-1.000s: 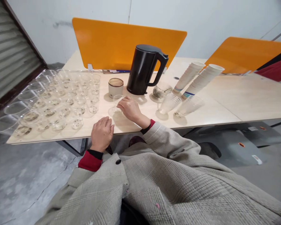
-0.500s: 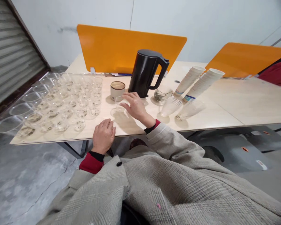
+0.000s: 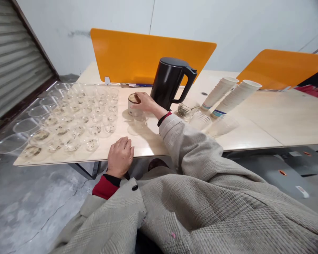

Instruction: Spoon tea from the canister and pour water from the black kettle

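Observation:
My right hand (image 3: pixel 145 103) reaches over the top of a small pale canister (image 3: pixel 130 110) with a wood-coloured lid (image 3: pixel 133 98). Its thumb is at the front rim and its fingers are across the back, closed on the lid. Just in front of the canister stands a clear plastic cup (image 3: pixel 140 121). At the table's front edge, my left hand (image 3: pixel 120 156) rests palm down, fingers stretched and holding nothing. To the left, rows of clear plastic cups (image 3: pixel 78 131) have dark bits, like tea leaves, at the bottom.
A black electric kettle (image 3: pixel 167 83) stands right of the canister. Beyond it are a glass bowl (image 3: pixel 184 110) with dark contents, stacked clear cups (image 3: pixel 222 126) lying tilted, and two stacks of paper cups (image 3: pixel 219 92). An orange divider (image 3: pixel 148 56) stands behind.
My right hand has moved away from the single clear cup, back and slightly left onto the canister's lid. My left hand stays at the table edge.

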`<state>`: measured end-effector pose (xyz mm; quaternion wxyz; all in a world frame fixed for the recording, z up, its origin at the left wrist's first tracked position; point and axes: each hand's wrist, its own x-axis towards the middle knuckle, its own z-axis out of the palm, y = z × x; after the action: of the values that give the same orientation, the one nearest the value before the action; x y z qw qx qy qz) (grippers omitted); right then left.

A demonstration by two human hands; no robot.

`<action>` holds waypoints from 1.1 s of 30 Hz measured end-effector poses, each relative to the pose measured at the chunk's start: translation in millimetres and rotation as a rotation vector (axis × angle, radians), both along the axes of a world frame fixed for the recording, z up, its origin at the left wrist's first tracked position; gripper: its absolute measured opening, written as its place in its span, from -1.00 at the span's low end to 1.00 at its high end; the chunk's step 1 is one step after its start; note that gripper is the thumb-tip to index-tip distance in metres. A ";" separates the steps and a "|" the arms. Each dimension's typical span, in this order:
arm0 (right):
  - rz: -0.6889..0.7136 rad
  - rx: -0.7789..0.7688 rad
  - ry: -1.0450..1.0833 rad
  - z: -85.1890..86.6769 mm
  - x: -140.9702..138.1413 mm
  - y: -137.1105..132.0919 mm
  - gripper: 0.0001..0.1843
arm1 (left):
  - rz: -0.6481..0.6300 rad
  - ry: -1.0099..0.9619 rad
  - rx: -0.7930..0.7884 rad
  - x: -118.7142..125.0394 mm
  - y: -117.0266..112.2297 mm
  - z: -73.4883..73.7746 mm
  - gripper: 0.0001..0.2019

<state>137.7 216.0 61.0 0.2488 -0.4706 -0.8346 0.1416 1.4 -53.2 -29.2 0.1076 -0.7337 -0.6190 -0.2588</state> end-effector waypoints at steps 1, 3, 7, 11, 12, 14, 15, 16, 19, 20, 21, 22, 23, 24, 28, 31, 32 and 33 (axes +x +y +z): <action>0.007 0.005 0.002 -1.7 -1.6 3.0 -0.11 | -0.001 -0.006 0.000 0.0 0.0 -0.3 -0.65; -0.007 0.024 0.010 -4.1 -3.8 5.3 -0.12 | -0.002 -0.021 -0.003 0.2 0.1 -0.5 -0.66; -0.095 0.061 0.039 -5.6 -4.0 -0.4 -0.09 | -0.005 -0.042 -0.013 0.8 0.2 0.0 -0.66; -0.120 0.125 0.092 2.4 7.0 -3.8 -0.17 | -0.005 -0.032 -0.014 0.4 0.1 0.0 -0.67; -0.121 0.145 0.106 7.0 11.7 -3.3 -0.17 | -0.004 -0.026 -0.009 0.2 0.1 -0.3 -0.66; -0.119 0.199 0.141 19.6 23.6 -3.3 -0.14 | -0.003 -0.014 0.004 0.0 0.1 -1.2 -0.66; -0.115 0.234 0.160 27.5 30.6 -5.0 -0.13 | -0.002 -0.010 0.011 -0.1 0.1 -1.6 -0.66; -0.108 0.274 0.177 36.0 38.4 -8.8 -0.13 | -0.001 -0.008 0.017 -0.1 0.2 -2.1 -0.66; -0.076 0.376 0.186 61.1 64.5 -35.9 -0.12 | -0.009 -0.035 0.021 -1.5 0.7 -3.2 -0.65; -0.062 0.397 0.179 67.7 73.3 -50.2 -0.12 | -0.016 -0.059 0.023 -2.7 1.0 -3.6 -0.64; -0.047 0.411 0.178 72.6 81.5 -66.6 -0.13 | -0.026 -0.091 0.029 -4.2 1.4 -3.9 -0.62; -0.032 0.416 0.184 75.5 88.6 -84.2 -0.15 | -0.040 -0.130 0.039 -5.9 1.9 -4.3 -0.58; -0.015 0.412 0.187 76.3 94.2 -102.2 -0.17 | -0.057 -0.174 0.053 -7.8 2.3 -4.7 -0.53; 0.005 0.401 0.188 74.7 97.9 -119.9 -0.19 | -0.076 -0.221 0.070 -9.6 2.8 -4.9 -0.48; 0.073 0.306 0.198 51.7 92.7 -174.2 -0.20 | -0.119 -0.404 0.077 -12.9 3.5 -3.5 -0.28; 0.071 0.197 0.177 29.5 76.4 -192.7 -0.23 | -0.148 -0.493 -0.007 -10.3 3.6 1.6 -0.15; 0.063 0.163 0.163 23.1 71.2 -195.7 -0.25 | -0.161 -0.518 -0.035 -8.6 4.0 3.8 -0.12; 0.056 0.136 0.150 17.5 66.8 -197.6 -0.26 | -0.172 -0.541 -0.062 -6.5 4.9 6.2 -0.09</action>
<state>204.4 18.3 78.5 0.3379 -0.4172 -0.8341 0.1265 -5.1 -48.3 -23.0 -0.1063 -0.6907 -0.5683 -0.4344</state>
